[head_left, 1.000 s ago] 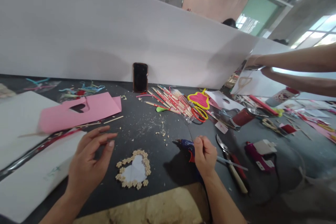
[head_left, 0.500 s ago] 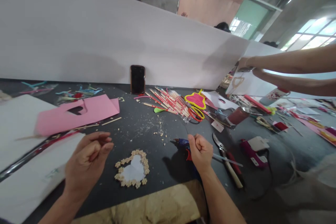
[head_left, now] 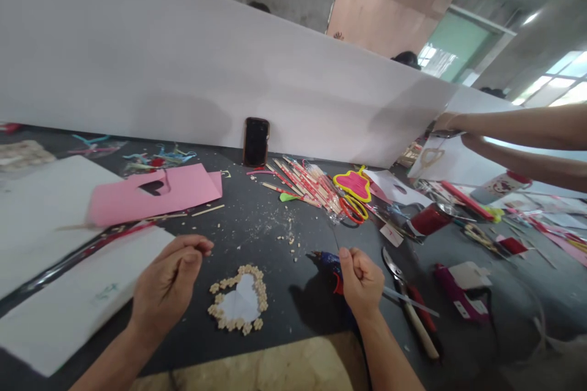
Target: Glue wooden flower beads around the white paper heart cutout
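Observation:
A heart-shaped piece (head_left: 238, 301) lies on the dark table between my hands: white paper in the middle, small beige flower-like pieces round its edge. Left of it hovers my left hand (head_left: 167, 287), fingers curled and thumb against them; whatever it may hold is hidden. My right hand (head_left: 363, 281) is closed in a fist, with a thin dark rod (head_left: 336, 237) sticking up past the thumb. Partly behind that fist lies a blue glue gun (head_left: 329, 261), with a pale glue stick (head_left: 413, 302) reaching out to the right.
Pruning shears (head_left: 413, 311) and a magenta device (head_left: 458, 290) lie to the right. Red-and-wood sticks (head_left: 305, 183), scissors (head_left: 354, 210) and a phone (head_left: 255, 142) are farther back. Pink card (head_left: 123, 198) and white sheets (head_left: 87, 293) lie left. Another person's arms (head_left: 518, 128) reach in at right.
The view has shifted, so most things appear farther right. My left hand's fingers look a little more closed together. My right hand keeps its grip, and the heart still lies on the table.

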The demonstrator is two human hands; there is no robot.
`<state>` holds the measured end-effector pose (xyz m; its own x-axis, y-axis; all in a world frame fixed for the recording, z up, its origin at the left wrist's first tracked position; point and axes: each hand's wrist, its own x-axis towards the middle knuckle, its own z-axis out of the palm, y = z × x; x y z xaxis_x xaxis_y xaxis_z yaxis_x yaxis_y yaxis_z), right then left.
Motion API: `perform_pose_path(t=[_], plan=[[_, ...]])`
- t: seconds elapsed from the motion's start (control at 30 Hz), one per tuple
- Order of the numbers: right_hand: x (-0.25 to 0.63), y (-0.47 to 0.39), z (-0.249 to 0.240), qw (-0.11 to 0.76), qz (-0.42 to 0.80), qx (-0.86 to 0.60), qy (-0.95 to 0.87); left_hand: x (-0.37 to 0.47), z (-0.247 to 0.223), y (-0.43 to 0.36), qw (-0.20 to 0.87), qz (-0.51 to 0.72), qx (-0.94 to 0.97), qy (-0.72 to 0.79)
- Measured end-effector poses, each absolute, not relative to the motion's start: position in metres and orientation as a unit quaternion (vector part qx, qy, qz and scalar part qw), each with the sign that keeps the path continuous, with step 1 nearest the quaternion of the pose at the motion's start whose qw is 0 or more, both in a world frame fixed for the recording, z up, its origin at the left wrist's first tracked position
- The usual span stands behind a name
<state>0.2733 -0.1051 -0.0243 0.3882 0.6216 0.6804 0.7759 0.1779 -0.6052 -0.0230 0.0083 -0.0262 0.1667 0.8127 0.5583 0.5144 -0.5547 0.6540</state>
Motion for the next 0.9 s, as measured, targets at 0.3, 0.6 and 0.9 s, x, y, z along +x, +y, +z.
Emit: perform_pose_path(t=[0.3,0.6,0.9], plan=[[0.269,-0.103,-0.019,0.547,-0.067,-0.650,-0.524,-0.023,-0.027,0.007,0.192,0.495,0.724,0.440],[0.265,-0.101,-0.013,0.546,-0.090,-0.657,-0.512,-0.016,-0.029,0.010,0.272,0.538,0.658,0.451],[0.264,-0.102,-0.005,0.523,-0.116,-0.676,-0.505,-0.015,-0.025,0.008,0.270,0.544,0.656,0.448]])
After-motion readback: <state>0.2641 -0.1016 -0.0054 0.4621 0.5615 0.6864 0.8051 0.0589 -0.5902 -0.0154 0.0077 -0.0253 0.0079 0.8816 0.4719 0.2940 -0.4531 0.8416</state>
